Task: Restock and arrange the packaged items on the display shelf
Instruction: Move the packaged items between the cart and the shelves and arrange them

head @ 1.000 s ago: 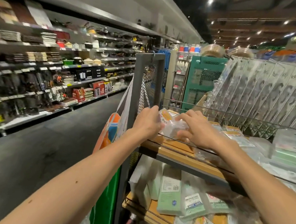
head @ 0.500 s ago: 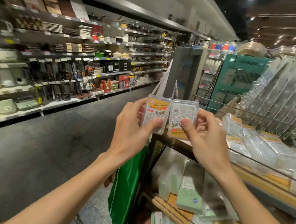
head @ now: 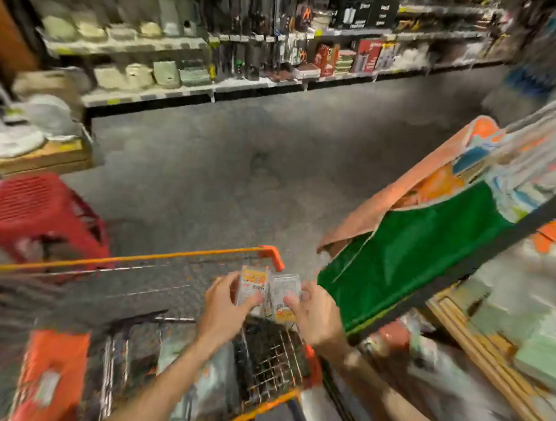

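My left hand (head: 223, 308) grips a small clear packet with an orange label (head: 252, 285). Beside it, my right hand (head: 316, 313) grips a second such packet (head: 282, 297), its orange end pointing down. Both packets are held side by side above the wire shopping cart (head: 156, 256) with orange trim. The wooden display shelf (head: 476, 346) with pale green and clear packaged goods runs along the right edge, blurred.
A green and orange bag (head: 407, 250) hangs off the shelf frame on the right. A red plastic stool (head: 39, 212) stands at left. An orange package (head: 51, 375) lies in the cart. Across the dark aisle floor (head: 256, 163) are shelves of kitchenware (head: 181, 74).
My view swung left and down from the display shelf to the cart. Both hands lifted the two packets off the shelf and carried them over the cart.
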Demonstrator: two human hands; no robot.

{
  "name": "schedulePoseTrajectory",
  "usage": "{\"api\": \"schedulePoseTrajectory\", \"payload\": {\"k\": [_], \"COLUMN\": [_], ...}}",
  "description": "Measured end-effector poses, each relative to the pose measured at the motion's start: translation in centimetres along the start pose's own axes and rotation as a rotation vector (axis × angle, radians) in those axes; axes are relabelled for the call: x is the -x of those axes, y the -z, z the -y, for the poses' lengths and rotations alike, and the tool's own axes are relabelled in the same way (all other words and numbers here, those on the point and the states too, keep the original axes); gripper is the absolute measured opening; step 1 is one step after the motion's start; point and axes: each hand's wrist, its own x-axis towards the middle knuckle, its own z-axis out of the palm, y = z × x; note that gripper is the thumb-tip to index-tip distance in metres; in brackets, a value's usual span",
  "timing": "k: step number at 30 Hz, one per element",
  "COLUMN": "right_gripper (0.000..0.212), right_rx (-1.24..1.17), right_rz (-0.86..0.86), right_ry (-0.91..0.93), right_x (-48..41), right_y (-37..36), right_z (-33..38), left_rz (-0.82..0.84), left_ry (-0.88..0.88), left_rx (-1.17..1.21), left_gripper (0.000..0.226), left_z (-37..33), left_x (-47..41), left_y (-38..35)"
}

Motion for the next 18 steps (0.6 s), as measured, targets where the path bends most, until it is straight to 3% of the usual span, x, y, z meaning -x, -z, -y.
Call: {"api": "schedulePoseTrajectory", "payload": {"k": [3,8,12,18], "right_gripper": [0.029,0.016,0.027,0.025], "right_rx": [0.067,0.271,0.370,0.456], "right_rz": [0.215,0.513,0.610,0.676], "right_ry": [-0.123,-0.372,-0.375,-0.448], "right_x": [0.1,0.1,0.8,1.2], "right_y": [-8.9,-20.9,-26.6,-31.9], "right_z": [-1.0,-4.3,-3.4,-5.1], "left_rz": [0.094,0.156,0.172,0.213], "left_ry": [0.273,0.569,0.742,0.838], "left_rx": [-0.044,-0.126,-0.160,-0.245], "left_gripper": [0.054,0.056,0.052,0.040], "left_z": [9.4,19.1,26.5,30.8], "left_x": [1.5,3.1,3.8,4.7], "left_y": [1.3,2.9,3.5,2.6]}}
